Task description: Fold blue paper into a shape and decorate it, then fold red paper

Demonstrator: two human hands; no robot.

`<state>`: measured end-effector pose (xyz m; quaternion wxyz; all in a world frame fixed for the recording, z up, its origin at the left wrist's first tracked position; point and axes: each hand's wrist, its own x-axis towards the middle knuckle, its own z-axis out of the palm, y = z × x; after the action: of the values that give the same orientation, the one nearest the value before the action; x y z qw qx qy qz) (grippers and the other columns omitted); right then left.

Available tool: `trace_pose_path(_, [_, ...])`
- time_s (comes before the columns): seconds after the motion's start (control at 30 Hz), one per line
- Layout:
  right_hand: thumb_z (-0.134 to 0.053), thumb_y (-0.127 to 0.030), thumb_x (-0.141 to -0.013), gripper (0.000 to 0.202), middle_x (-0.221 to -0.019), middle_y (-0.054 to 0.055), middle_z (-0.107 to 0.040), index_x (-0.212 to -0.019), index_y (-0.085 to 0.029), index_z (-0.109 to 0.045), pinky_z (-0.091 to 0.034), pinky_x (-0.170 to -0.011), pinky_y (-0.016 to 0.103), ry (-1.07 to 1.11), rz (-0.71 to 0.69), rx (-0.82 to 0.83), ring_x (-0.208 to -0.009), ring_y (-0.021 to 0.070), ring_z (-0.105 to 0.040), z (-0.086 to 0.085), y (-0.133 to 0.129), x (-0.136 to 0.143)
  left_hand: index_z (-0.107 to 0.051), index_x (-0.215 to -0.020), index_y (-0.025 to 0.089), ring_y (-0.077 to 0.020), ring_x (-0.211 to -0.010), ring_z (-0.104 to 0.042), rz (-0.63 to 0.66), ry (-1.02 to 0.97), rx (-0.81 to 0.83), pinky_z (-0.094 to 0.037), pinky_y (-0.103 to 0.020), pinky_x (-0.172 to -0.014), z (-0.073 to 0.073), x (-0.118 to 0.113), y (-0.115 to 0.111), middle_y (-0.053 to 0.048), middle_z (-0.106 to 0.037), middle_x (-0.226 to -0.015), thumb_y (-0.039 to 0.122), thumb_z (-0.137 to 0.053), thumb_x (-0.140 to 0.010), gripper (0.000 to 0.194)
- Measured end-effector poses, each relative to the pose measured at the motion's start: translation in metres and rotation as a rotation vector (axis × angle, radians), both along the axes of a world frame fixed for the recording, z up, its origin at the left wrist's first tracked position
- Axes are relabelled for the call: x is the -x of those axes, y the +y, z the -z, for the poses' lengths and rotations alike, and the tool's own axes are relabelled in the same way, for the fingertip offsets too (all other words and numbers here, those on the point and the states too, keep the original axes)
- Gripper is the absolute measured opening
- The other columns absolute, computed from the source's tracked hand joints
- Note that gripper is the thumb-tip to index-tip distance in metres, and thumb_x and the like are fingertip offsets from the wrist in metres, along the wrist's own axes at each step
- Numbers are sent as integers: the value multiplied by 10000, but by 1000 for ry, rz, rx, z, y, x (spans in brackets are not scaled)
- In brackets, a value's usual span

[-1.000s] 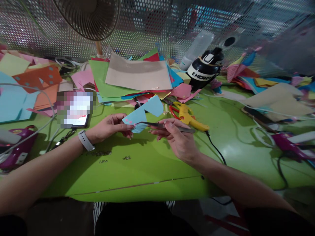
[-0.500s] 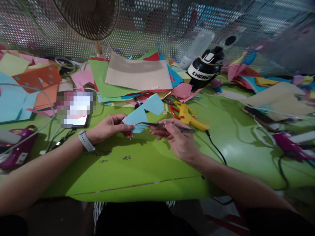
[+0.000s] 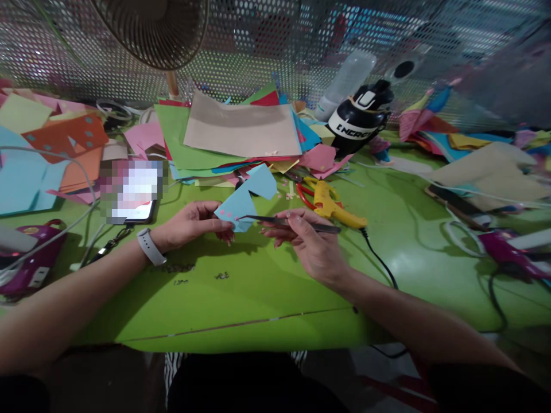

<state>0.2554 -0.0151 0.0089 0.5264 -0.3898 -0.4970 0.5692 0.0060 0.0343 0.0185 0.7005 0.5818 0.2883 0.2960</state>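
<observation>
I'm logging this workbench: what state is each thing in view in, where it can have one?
Left hand: closed on blue paper
Blue paper: held up, pink dots on it
Right hand: closed on tweezers
Tweezers: tips at the blue paper; open or shut unclear
Phone: lit up
Glue gun: lying down, cord attached
Wristband: fastened
Black bottle: lid on
Fan: spinning or still, cannot tell
</observation>
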Motion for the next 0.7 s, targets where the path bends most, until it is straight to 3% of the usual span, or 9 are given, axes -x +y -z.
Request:
trace_pose_path(0.23, [-704,-382,-892,145,-861,15,-788,-967,-259,-718,-625,-605,331,-106,53,-228,-763,202,-770,-6,-7,-6,-720,-859,132,-145,-707,-724,-7,-7,-30,-560,-244,-696,3,1,1,-57,-767,-788,284,-778,-818,168])
trace_pose_path(0.5, [-728,-482,-825,241,-812,9,-789,-848,-246,-687,-583,-516,265,-13,71,21,-683,180,-761,-8,8,-6,-723,-850,134,-142,-685,-724,-7,-48,-8,-567,-242,-693,1,0,-1,-50,-767,-768,265,-787,-806,153])
trace_pose_path(0.7, [-724,-480,-818,271,-806,23,-791,-909,-229,-675,-568,-493,249,-20,42,97,-668,180,-762,-7,7,-3,-717,-858,136,-158,-718,-729,11,7,8,-578,-273,-730,-1,-2,-2,-58,-767,-792,278,-792,-796,173])
